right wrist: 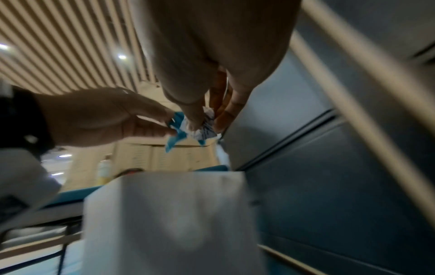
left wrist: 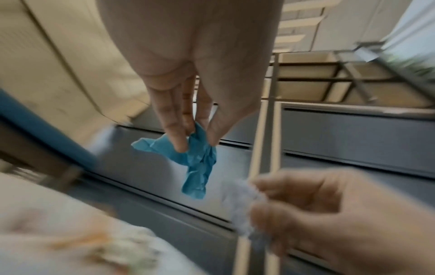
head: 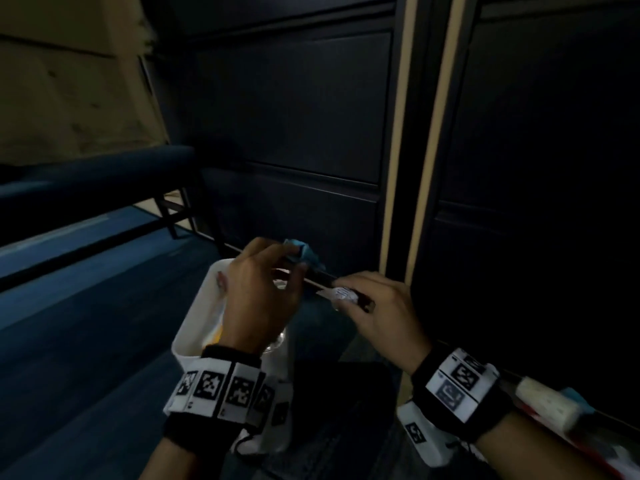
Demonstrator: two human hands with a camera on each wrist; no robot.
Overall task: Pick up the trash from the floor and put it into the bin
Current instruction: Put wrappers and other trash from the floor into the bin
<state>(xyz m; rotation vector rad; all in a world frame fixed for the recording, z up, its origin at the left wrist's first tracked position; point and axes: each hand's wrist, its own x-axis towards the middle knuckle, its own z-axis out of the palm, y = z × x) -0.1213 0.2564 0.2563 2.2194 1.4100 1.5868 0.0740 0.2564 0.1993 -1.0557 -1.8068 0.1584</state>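
In the head view, the left hand [head: 263,289] pinches a crumpled blue paper [head: 303,252] above the white bin [head: 194,320], and the right hand [head: 377,310] pinches a white wrapper [head: 341,294] just beside the bin. The left wrist view shows trash already in the bin. The right wrist view shows both pieces above the bin. Neither piece is dropped in yet.

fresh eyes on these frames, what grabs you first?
The blue scrap pinched in the left hand, the brightest thing against the dark cabinet. Then the white wrapper pinched by the right hand beside it, both held above the white bin.
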